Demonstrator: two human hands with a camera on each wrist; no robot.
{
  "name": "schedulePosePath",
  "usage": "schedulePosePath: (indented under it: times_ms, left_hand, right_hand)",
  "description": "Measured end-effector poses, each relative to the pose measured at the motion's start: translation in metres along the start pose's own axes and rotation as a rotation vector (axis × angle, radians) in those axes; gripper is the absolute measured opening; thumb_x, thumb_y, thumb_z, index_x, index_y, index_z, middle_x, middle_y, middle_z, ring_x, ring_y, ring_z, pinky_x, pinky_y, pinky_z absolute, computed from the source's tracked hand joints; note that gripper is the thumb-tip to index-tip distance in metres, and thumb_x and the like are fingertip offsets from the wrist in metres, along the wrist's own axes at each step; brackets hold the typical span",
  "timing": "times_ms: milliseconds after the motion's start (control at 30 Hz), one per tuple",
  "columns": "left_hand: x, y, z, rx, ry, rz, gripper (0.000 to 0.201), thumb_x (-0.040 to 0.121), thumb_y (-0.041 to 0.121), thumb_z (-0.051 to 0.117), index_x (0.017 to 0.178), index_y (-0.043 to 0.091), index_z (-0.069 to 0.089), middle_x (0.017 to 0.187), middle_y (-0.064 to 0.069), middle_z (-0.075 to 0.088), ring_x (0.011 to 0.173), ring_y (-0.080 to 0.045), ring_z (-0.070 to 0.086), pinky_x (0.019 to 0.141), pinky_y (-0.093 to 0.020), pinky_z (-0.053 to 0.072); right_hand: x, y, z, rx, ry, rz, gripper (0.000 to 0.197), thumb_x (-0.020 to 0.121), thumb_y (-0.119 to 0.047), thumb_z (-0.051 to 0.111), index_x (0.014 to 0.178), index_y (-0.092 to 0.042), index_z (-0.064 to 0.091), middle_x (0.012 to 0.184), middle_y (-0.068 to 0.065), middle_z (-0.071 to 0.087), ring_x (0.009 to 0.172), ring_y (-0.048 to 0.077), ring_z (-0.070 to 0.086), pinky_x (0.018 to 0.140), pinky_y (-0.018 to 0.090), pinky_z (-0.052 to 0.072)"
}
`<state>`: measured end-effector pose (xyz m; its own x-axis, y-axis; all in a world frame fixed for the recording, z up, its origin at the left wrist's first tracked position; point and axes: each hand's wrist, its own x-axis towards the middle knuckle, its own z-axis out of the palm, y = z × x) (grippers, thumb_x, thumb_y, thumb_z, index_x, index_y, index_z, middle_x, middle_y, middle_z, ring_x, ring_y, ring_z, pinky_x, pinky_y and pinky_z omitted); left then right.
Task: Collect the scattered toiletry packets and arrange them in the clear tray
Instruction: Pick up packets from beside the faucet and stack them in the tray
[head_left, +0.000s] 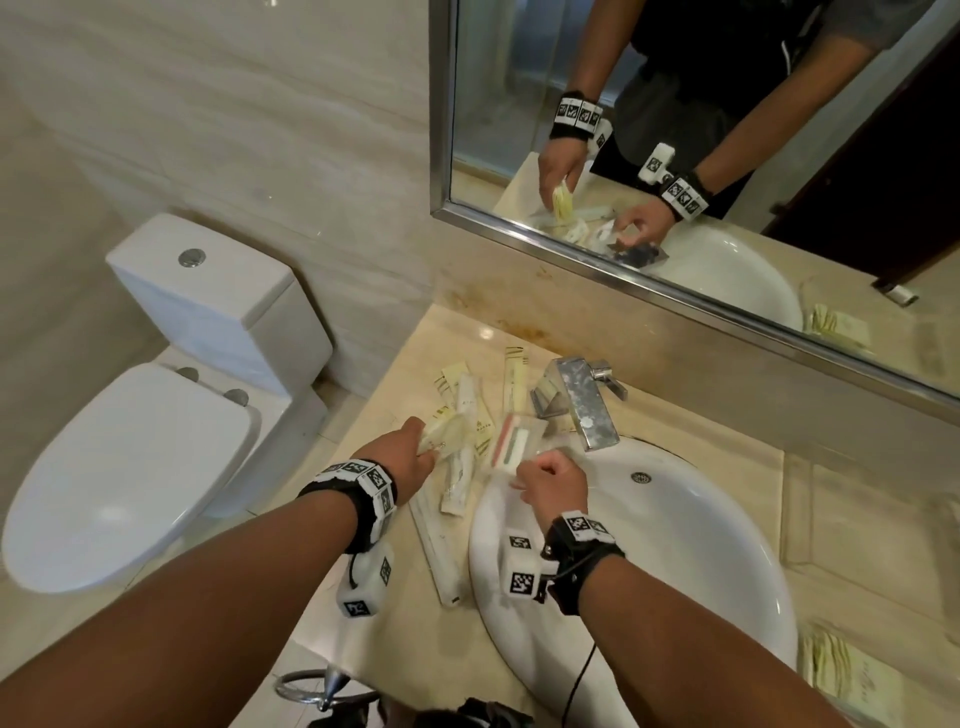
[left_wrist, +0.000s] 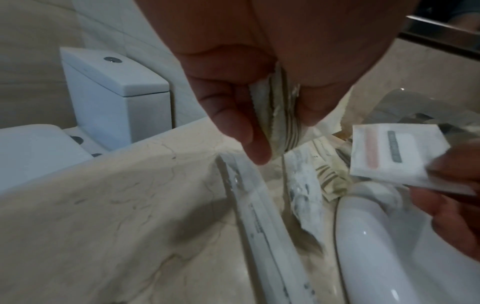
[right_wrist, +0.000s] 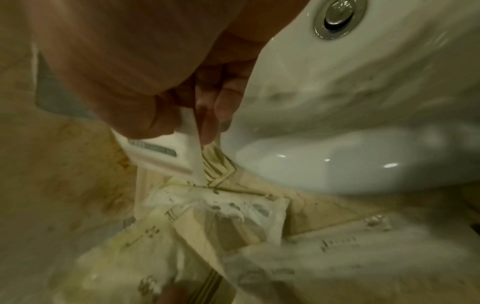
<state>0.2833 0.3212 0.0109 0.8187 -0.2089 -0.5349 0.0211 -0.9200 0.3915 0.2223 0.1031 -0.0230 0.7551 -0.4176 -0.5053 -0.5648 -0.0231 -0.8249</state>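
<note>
My left hand (head_left: 423, 449) pinches a thin stack of yellowish packets (left_wrist: 281, 121) between thumb and fingers, on edge just above the counter. My right hand (head_left: 527, 475) pinches one corner of a white packet with a pink and a green stripe (head_left: 514, 441), lifted beside the basin rim; the same striped packet (right_wrist: 158, 150) shows under its fingers (right_wrist: 207, 123). More packets (head_left: 462, 397) lie scattered on the marble counter (head_left: 363, 519), among them a long narrow sachet (head_left: 439, 553). I cannot make out the clear tray with certainty.
A white basin (head_left: 675, 561) sits right of the packets, with a steel faucet (head_left: 579, 400) behind them. Another pile of packets (head_left: 841, 670) lies right of the basin. A toilet (head_left: 156, 426) stands left of the counter, a mirror (head_left: 727, 156) above it.
</note>
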Motion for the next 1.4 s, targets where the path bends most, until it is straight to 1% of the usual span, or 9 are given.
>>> schedulePosePath:
  times_ms: [133,267,400,533,700,833,1033,1200,1400]
  left_hand:
    - [-0.005,0.002,0.000,-0.155,-0.017,-0.041,0.053,0.099,0.037,0.045,0.142,0.011,0.029,0.113,-0.012,0.064,0.095,-0.028,0.064,0.079,-0.034,0.050]
    - [-0.017,0.003,0.002,-0.404,-0.068,-0.091,0.054,0.099,0.034,0.040,0.148,0.017,0.023,0.095,-0.012,0.069,0.068,-0.018,0.067,0.059,-0.028,0.052]
    - [-0.026,-0.007,0.004,-0.573,-0.026,-0.105,0.058,0.090,0.051,0.034,0.142,0.025,0.030,0.091,-0.011,0.070,0.079,-0.029,0.072,0.075,-0.049,0.060]
    - [-0.033,-0.015,0.007,-0.616,0.005,-0.100,0.071,0.078,0.076,0.037,0.127,0.024,0.039,0.095,-0.007,0.068,0.075,-0.027,0.073,0.061,-0.047,0.061]
    - [-0.043,-0.024,0.010,-0.340,0.044,-0.022,0.044,0.092,0.047,0.055,0.122,0.019,0.038,0.082,-0.004,0.069,0.068,-0.020,0.069,0.055,-0.035,0.057]
    - [-0.057,-0.047,0.005,0.092,0.030,0.028,0.037,0.095,0.045,0.047,0.121,0.019,0.037,0.097,-0.003,0.063,0.083,-0.026,0.064,0.073,-0.036,0.052]
    - [-0.086,-0.082,0.019,0.419,-0.038,0.069,0.045,0.095,0.039,0.043,0.135,0.020,0.033,0.124,-0.006,0.052,0.104,-0.032,0.060,0.081,-0.041,0.051]
    - [-0.094,-0.094,0.037,0.387,0.005,0.044,0.049,0.092,0.038,0.047,0.135,0.017,0.035,0.122,-0.006,0.053,0.102,-0.028,0.061,0.079,-0.039,0.050]
    - [-0.097,-0.107,0.057,0.236,0.003,-0.103,0.052,0.087,0.045,0.057,0.127,0.017,0.041,0.120,-0.006,0.052,0.096,-0.030,0.063,0.077,-0.039,0.052]
  right_hand:
    - [-0.013,-0.008,0.006,0.086,-0.112,0.004,0.013,0.083,0.002,0.064,0.081,-0.011,0.062,0.073,0.008,0.068,0.070,0.020,0.072,0.062,0.031,0.054]
    - [-0.021,-0.014,0.024,0.141,-0.238,0.076,0.010,0.083,0.000,0.067,0.083,-0.010,0.065,0.084,0.019,0.071,0.078,0.026,0.071,0.057,0.029,0.050]
    - [-0.032,-0.018,0.044,0.049,-0.298,0.097,0.008,0.082,-0.006,0.069,0.088,-0.007,0.064,0.075,0.015,0.071,0.066,0.022,0.069,0.049,0.027,0.046]
    - [-0.043,-0.019,0.060,-0.017,-0.327,0.052,0.010,0.079,-0.013,0.071,0.085,-0.009,0.065,0.071,0.013,0.071,0.062,0.019,0.067,0.048,0.026,0.043]
    - [-0.052,-0.017,0.070,-0.182,-0.405,0.010,0.015,0.081,-0.024,0.073,0.088,-0.014,0.065,0.080,0.008,0.073,0.065,0.013,0.068,0.055,0.027,0.051]
    - [-0.045,-0.007,0.067,-0.481,-0.317,-0.152,0.073,0.075,-0.038,0.075,0.140,-0.030,0.043,0.126,-0.006,0.051,0.107,0.014,0.060,0.094,0.035,0.051]
    - [-0.068,0.005,0.086,-0.977,-0.500,-0.765,0.093,0.078,-0.034,0.073,0.150,-0.044,0.015,0.159,-0.003,0.017,0.139,0.022,0.033,0.106,0.041,0.043]
    - [-0.081,0.024,0.108,-1.193,-0.615,-0.896,0.074,0.084,-0.035,0.064,0.149,-0.034,0.028,0.146,0.001,0.039,0.124,0.028,0.044,0.094,0.044,0.049]
    - [-0.083,0.033,0.118,-1.285,-0.523,-0.898,0.042,0.092,-0.029,0.053,0.133,-0.025,0.048,0.119,0.005,0.052,0.090,0.030,0.062,0.063,0.037,0.044]
